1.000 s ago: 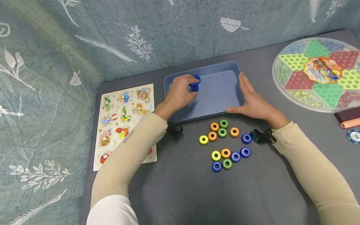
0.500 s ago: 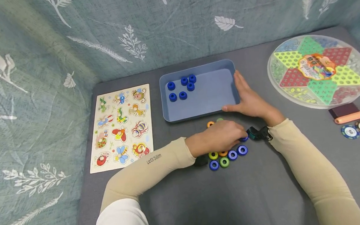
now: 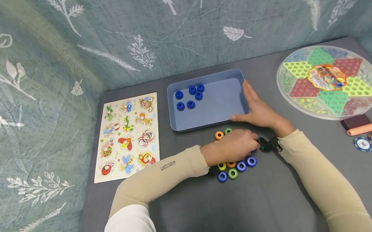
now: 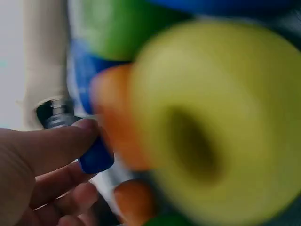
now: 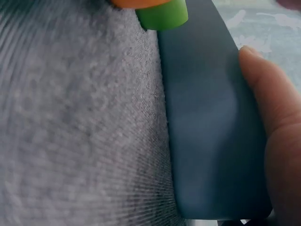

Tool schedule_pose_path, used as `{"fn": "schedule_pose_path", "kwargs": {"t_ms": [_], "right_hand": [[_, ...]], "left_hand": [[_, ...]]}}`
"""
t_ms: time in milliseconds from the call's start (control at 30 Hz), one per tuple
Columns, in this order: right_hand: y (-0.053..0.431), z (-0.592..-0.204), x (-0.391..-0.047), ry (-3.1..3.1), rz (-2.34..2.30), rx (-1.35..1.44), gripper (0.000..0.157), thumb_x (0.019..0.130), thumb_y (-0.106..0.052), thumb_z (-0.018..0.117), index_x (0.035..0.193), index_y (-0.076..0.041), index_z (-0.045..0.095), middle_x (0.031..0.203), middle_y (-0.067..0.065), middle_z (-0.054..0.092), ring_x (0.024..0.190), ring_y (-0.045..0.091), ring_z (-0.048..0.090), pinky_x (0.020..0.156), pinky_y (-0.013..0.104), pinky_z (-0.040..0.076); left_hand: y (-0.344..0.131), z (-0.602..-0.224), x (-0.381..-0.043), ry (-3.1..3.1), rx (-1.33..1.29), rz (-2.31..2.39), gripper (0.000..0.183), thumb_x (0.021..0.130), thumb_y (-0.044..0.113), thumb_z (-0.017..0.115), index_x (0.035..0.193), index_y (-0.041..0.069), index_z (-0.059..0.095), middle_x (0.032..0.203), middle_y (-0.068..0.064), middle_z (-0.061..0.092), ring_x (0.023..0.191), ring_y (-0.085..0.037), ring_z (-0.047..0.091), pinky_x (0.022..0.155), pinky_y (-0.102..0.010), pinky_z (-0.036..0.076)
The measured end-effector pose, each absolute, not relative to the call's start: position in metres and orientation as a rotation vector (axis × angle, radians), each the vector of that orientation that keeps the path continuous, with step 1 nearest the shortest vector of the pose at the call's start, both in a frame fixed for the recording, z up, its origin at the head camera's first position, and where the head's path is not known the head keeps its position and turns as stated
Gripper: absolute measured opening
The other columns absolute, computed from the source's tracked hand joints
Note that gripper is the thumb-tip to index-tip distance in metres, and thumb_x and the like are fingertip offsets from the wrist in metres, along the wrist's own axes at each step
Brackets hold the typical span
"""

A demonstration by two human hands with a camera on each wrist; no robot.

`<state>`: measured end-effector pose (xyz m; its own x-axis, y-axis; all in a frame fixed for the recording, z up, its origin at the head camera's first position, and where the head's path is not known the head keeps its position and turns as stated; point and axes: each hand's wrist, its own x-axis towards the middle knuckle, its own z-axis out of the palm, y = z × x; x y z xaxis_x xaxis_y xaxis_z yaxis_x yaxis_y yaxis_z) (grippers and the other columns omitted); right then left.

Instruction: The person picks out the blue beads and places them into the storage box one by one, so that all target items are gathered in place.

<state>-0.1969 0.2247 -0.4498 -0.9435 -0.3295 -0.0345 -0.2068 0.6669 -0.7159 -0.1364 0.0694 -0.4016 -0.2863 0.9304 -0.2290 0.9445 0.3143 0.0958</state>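
Note:
My left hand (image 3: 236, 146) is low over a cluster of coloured rings, pinching a blue ring (image 4: 98, 157) between thumb and fingers in the left wrist view. Around it lie a yellow ring (image 4: 254, 103), an orange ring (image 3: 219, 135), a green ring (image 3: 232, 173) and several blue ones, partly hidden under the hand. Behind them stands a blue-grey tray (image 3: 222, 97) with several blue rings (image 3: 190, 104) in its left half. My right hand (image 3: 261, 110) rests against the tray's right end, fingers extended along the side wall and thumb at the front corner.
A wooden insect puzzle board (image 3: 126, 138) lies left of the tray. At the right are a round Chinese checkers set (image 3: 327, 80), a dark block (image 3: 354, 122), an orange stick (image 3: 365, 128) and poker chips (image 3: 363, 144). A patterned curtain (image 3: 183, 44) borders the table's back.
My left hand has left the tray, where blue rings now lie, and come forward and right to the loose rings, taking hold of a blue one. The right hand stays at the tray.

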Motion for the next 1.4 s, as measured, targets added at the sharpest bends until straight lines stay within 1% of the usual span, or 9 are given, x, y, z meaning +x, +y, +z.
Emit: {"fn": "schedule_pose_path", "kwargs": {"t_ms": [67, 233, 500, 700, 867, 967, 1133, 1267, 1400], "right_hand": [[0.226, -0.449, -0.198, 2.727, -1.149, -0.444, 0.118, 0.076, -0.044, 0.073, 0.148, -0.010, -0.014, 0.156, 0.006, -0.018, 0.144, 0.034, 0.001, 0.111, 0.057, 0.021], [0.228, -0.449, -0.197, 2.738, -1.133, -0.484, 0.114, 0.078, -0.031, 0.074, 0.147, -0.003, -0.013, 0.155, 0.013, -0.017, 0.143, 0.038, 0.003, 0.111, 0.056, 0.021], [0.227, -0.452, -0.193, 2.701, -1.153, -0.386, 0.121, 0.074, -0.051, 0.072, 0.148, -0.011, -0.015, 0.156, 0.006, -0.019, 0.144, 0.034, -0.001, 0.113, 0.055, 0.017], [0.225, -0.454, -0.192, 2.701, -1.131, -0.394, 0.122, 0.073, -0.053, 0.072, 0.148, -0.009, -0.014, 0.155, 0.006, -0.020, 0.144, 0.033, -0.002, 0.114, 0.054, 0.017], [0.223, -0.451, -0.196, 2.707, -1.155, -0.412, 0.122, 0.073, -0.052, 0.072, 0.148, -0.010, -0.014, 0.156, 0.006, -0.019, 0.144, 0.033, -0.001, 0.114, 0.055, 0.017], [0.220, -0.451, -0.195, 2.704, -1.159, -0.425, 0.122, 0.073, -0.051, 0.073, 0.148, -0.010, -0.014, 0.156, 0.007, -0.019, 0.144, 0.033, -0.002, 0.114, 0.054, 0.017], [0.223, -0.450, -0.198, 2.706, -1.161, -0.422, 0.121, 0.074, -0.048, 0.074, 0.148, -0.010, -0.014, 0.156, 0.007, -0.019, 0.144, 0.032, -0.002, 0.114, 0.055, 0.016], [0.224, -0.451, -0.197, 2.695, -1.165, -0.423, 0.120, 0.075, -0.047, 0.073, 0.147, -0.010, -0.015, 0.156, 0.007, -0.019, 0.144, 0.034, -0.001, 0.113, 0.056, 0.017], [0.225, -0.450, -0.197, 2.702, -1.146, -0.443, 0.119, 0.076, -0.045, 0.073, 0.147, -0.008, -0.015, 0.155, 0.009, -0.019, 0.144, 0.034, -0.002, 0.112, 0.056, 0.018]], "left_hand": [[0.063, -0.392, -0.141, 2.351, 1.685, 0.020, 0.024, 0.088, 0.024, 0.064, 0.111, 0.019, 0.068, 0.105, 0.005, 0.063, 0.096, -0.009, 0.058, 0.087, -0.023, 0.049], [0.036, -0.368, -0.176, 2.465, 1.466, 0.419, 0.026, 0.084, 0.017, 0.069, 0.109, 0.010, 0.068, 0.104, -0.001, 0.065, 0.095, -0.012, 0.060, 0.087, -0.025, 0.048], [0.015, -0.374, -0.255, 2.751, 1.004, 0.481, 0.031, 0.082, 0.011, 0.069, 0.113, 0.004, 0.067, 0.113, -0.010, 0.066, 0.105, -0.021, 0.061, 0.092, -0.032, 0.049], [0.021, -0.388, -0.283, 2.789, 0.900, 0.377, 0.033, 0.084, 0.013, 0.067, 0.116, 0.005, 0.065, 0.118, -0.010, 0.064, 0.111, -0.024, 0.059, 0.095, -0.033, 0.048], [0.023, -0.389, -0.295, 2.836, 0.805, 0.280, 0.040, 0.083, 0.023, 0.070, 0.120, 0.007, 0.063, 0.121, -0.009, 0.063, 0.112, -0.024, 0.059, 0.094, -0.034, 0.049], [0.012, -0.381, -0.289, 2.848, 0.802, 0.272, 0.044, 0.083, 0.027, 0.070, 0.121, 0.007, 0.062, 0.122, -0.009, 0.062, 0.111, -0.024, 0.059, 0.094, -0.035, 0.049], [0.002, -0.350, -0.266, 2.853, 1.005, 0.289, 0.035, 0.086, 0.017, 0.066, 0.119, 0.005, 0.063, 0.118, -0.010, 0.062, 0.110, -0.024, 0.058, 0.092, -0.034, 0.050], [0.003, -0.343, -0.225, 2.670, 1.375, 0.237, 0.028, 0.086, 0.011, 0.064, 0.114, 0.006, 0.066, 0.112, -0.007, 0.064, 0.105, -0.020, 0.059, 0.092, -0.031, 0.048], [0.014, -0.353, -0.174, 2.394, 1.634, 0.129, 0.023, 0.085, 0.015, 0.066, 0.108, 0.012, 0.068, 0.104, 0.000, 0.067, 0.098, -0.014, 0.060, 0.088, -0.027, 0.049]]}}
